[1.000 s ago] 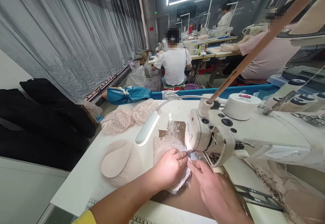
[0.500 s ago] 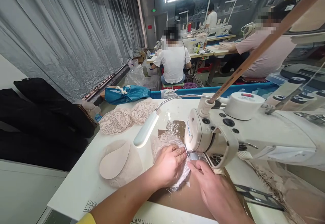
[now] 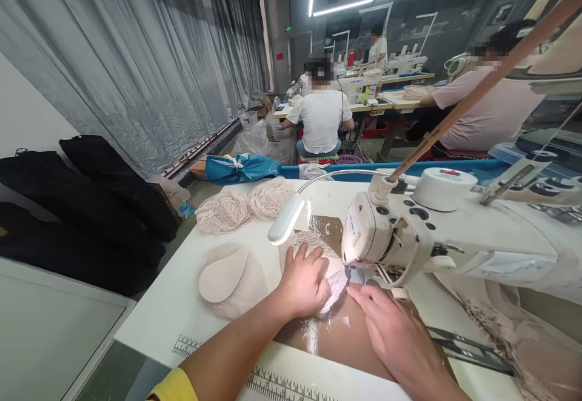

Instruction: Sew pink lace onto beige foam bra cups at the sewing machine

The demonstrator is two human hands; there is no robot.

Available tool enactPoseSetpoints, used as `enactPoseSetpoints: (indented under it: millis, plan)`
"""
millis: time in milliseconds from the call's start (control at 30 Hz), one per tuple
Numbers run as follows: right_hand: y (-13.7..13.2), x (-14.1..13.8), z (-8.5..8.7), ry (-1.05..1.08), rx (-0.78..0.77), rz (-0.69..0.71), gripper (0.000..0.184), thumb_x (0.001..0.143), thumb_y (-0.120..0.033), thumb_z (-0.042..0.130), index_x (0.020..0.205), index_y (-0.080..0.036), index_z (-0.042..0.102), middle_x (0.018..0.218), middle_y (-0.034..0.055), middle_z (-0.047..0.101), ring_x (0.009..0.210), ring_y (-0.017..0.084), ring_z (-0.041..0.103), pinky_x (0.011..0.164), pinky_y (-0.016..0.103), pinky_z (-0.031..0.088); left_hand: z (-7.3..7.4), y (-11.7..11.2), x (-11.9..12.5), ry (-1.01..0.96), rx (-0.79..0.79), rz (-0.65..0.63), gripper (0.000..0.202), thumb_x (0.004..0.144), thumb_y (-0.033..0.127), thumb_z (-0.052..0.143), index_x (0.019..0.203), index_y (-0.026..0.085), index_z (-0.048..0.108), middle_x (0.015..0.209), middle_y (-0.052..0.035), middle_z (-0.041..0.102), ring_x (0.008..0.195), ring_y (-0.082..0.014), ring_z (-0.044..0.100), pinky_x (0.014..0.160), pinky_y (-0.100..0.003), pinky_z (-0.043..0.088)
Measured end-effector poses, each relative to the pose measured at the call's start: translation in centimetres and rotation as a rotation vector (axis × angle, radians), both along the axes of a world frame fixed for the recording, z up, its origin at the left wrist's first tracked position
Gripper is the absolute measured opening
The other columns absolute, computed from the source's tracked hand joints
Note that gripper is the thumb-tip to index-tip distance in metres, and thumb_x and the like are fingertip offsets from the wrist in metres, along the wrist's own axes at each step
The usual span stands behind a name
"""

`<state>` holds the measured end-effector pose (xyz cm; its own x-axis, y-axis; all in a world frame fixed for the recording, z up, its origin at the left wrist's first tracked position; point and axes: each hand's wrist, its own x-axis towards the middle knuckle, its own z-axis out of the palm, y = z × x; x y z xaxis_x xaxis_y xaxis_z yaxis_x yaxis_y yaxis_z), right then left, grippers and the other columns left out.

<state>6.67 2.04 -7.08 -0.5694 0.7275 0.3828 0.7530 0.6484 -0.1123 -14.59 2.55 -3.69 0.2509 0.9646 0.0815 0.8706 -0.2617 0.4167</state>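
Under the needle of a white sewing machine [image 3: 359, 231] lies a pale lace bra cup [image 3: 337, 283]. My left hand [image 3: 305, 283] rests over the cup's dome with its fingers spread apart on the lace, covering much of it. From the near right, my right hand [image 3: 393, 322] reaches to the cup's edge close to the presser foot; its fingertips are drawn together there, and the rest of the hand lies low over the brown sheet [image 3: 334, 346]. The hand itself hides the undersides of its fingers. A lit lamp [image 3: 286, 222] on a flexible neck shines over the cup.
More lace cups [image 3: 224, 212] sit at the table's far left, with a plain beige cup piece [image 3: 224, 274] nearer. Black thread snips or tweezers [image 3: 473, 349] lie right of my right hand, beside lace fabric [image 3: 513, 328]. Printed ruler scales [image 3: 291, 386] mark the front edge. Co-workers sit beyond.
My left hand has lifted its fingers away from the needle and spread them back over the cup. The cup has turned a little. The right hand stays near the needle; the view has shifted.
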Motion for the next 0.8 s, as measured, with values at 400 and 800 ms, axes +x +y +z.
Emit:
enactPoseSetpoints:
  millis: [400, 800]
  plan:
    - [-0.5, 0.4, 1.4, 0.165, -0.169, 0.232, 0.038, 0.089, -0.009, 0.034, 0.105, -0.021, 0.066, 0.089, 0.0058, 0.064, 0.076, 0.016, 0.06, 0.063, 0.026, 0.048, 1.9, -2.3, -0.8, -0.445, 0.008, -0.21, 0.029, 0.082, 0.02, 0.05, 0.105, 0.017, 0.066, 0.119, -0.0105, 0.062, 0.108, -0.0213, 0.057, 0.096, -0.034, 0.044]
    - [-0.5, 0.3, 1.7, 0.048, -0.181, 0.15, 0.031, 0.08, -0.004, 0.043, 0.086, -0.022, 0.068, 0.075, 0.0023, 0.057, 0.071, 0.018, 0.054, 0.061, 0.028, 0.04, 0.9, 1.3, -0.1, -0.572, -0.401, -0.191, 0.032, 0.071, 0.028, 0.065, 0.062, 0.018, 0.035, 0.063, 0.0039, 0.047, 0.054, -0.0072, 0.042, 0.053, -0.018, 0.036]
